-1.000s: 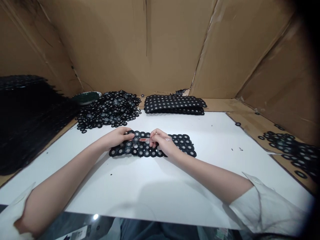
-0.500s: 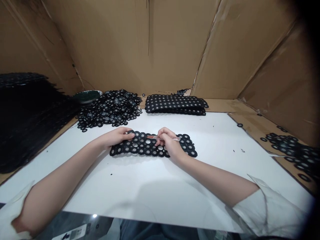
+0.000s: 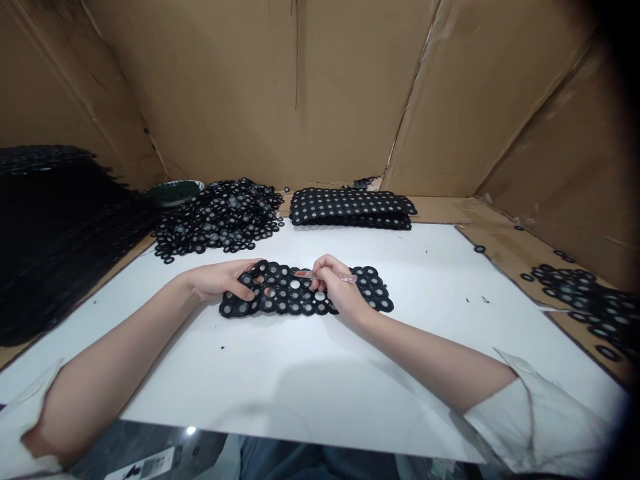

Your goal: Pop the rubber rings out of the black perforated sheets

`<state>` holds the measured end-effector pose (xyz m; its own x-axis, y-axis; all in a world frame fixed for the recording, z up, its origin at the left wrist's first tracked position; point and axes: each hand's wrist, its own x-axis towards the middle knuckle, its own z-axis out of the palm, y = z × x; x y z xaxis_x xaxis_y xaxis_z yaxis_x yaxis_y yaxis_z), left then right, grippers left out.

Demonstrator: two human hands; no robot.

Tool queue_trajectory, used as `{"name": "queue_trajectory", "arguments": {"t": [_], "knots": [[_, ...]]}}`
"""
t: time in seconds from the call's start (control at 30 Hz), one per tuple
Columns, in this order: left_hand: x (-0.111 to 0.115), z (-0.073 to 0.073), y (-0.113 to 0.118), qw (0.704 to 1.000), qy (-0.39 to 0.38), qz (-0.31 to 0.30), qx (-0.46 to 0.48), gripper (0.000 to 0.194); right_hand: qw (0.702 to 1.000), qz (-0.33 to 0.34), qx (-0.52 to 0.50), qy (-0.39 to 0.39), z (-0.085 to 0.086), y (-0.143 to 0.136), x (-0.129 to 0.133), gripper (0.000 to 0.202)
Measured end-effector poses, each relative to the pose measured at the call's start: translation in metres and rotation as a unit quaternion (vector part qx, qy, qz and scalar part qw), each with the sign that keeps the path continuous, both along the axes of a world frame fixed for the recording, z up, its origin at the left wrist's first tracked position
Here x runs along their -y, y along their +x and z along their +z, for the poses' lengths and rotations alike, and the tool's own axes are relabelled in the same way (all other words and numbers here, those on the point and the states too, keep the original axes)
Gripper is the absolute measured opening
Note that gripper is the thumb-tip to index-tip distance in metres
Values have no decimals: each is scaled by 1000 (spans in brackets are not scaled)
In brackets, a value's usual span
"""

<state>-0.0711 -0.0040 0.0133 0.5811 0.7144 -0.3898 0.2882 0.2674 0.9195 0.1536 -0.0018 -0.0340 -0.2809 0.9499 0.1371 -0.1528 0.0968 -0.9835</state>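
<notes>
A panel of joined black rings with light centres lies on the white board in front of me. My left hand grips its left part, thumb on top and fingers underneath; skin shows through several ring openings. In my right hand is a slim tool with a reddish part and a clear wrapped end, pinched between thumb and fingers. Its left end points at the panel's upper middle, close to a bright white ring centre. I cannot make out the tool's exact kind. The right hand covers some rings.
Loose black rings are heaped in a pile at the back left, beside a shallow dish. A folded ring panel lies behind. A dark stack stands left; more rings lie right. Cardboard walls enclose the table.
My left hand has slid its fingers further beneath the panel, and its thumb has moved left and down. The right hand and its tool have hardly moved.
</notes>
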Motion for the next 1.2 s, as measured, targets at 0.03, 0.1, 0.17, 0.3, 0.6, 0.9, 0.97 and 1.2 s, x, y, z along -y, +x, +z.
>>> {"name": "queue_trajectory", "arguments": {"t": [0.03, 0.1, 0.17, 0.3, 0.6, 0.9, 0.97, 1.2], "knots": [[0, 0, 0, 1000, 1, 3, 4, 45, 1000, -1, 1, 2, 0, 0, 0, 11], [1, 0, 2, 1000, -5, 15, 11, 43, 1000, -2, 1, 0, 0, 0, 1, 11], [2, 1, 4, 999, -24, 29, 11, 45, 1000, -5, 0, -8, 2, -1, 1, 10], [5, 1, 7, 997, -46, 58, -7, 52, 1000, -10, 1, -24, 5, -1, 2, 10], [7, 6, 9, 996, 38, 7, -78, 51, 1000, -2, 5, -8, 2, 0, 1, 10], [5, 6, 4, 993, 64, -65, -74, 59, 1000, -4, 13, -7, -1, 0, 0, 9], [5, 7, 1, 993, 57, -71, -74, 57, 1000, -4, 15, -11, -1, 1, 0, 9], [9, 8, 12, 989, 22, 37, -139, 41, 1000, 5, 16, -15, 1, -1, 1, 7]]}}
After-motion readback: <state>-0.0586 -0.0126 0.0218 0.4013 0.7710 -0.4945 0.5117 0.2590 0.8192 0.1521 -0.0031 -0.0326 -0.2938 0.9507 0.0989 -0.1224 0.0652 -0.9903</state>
